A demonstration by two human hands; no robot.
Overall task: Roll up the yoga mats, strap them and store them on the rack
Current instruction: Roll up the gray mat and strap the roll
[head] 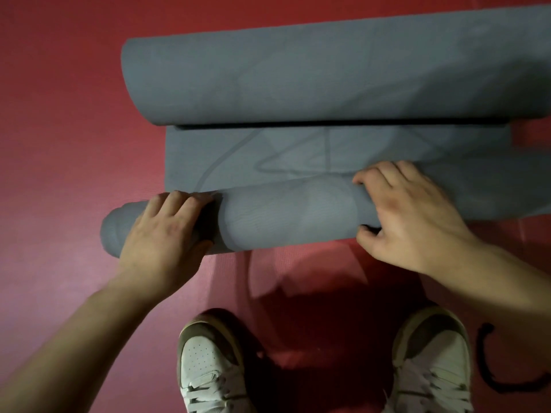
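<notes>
Fingers of the left hand [165, 226] are curled over the near roll [286, 216] of the grey yoga mat [298, 153], close to its left end, with the thumb pressed against the near side. The right hand [408, 216] is wrapped round the same roll further right, thumb tucked beneath; both grips are closed on it. A flat stretch of the mat is spread beyond the roll on the red floor [59, 144]. A larger grey roll [298, 79] is laid along its far edge. Two white sneakers [208, 368] are seen nearest the camera, and a black cord [507, 389] is laid beside the right one.
</notes>
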